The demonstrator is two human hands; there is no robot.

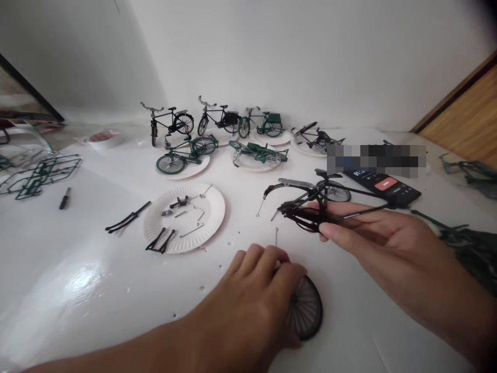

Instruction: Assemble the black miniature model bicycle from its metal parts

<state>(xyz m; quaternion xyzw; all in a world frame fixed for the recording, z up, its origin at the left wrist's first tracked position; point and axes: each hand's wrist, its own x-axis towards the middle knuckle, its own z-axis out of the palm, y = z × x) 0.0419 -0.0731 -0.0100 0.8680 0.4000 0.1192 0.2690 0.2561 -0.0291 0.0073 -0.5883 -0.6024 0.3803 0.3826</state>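
In my right hand (382,233) is a black miniature bicycle frame (305,217), pinched near its chain guard, with saddle, rear rack and mudguard on it. It is held above the table, and no wheel shows in its rear end. My left hand (252,290) is closed around the left side of a small black spoked wheel (308,311), below and to the left of the frame; the fingertips are partly hidden. Behind the frame lies another spoked wheel (341,192). Thin metal rods, one of them a short rod (276,236), lie between the hands and the paper plate.
A paper plate (215,207) bears small parts; black forked stays (161,241) lie on its rim. Left are black strips (130,217), a screwdriver (65,199) and green frames (42,173). Several miniature bicycles (186,155) stand or lie behind. A phone (388,186) lies right.
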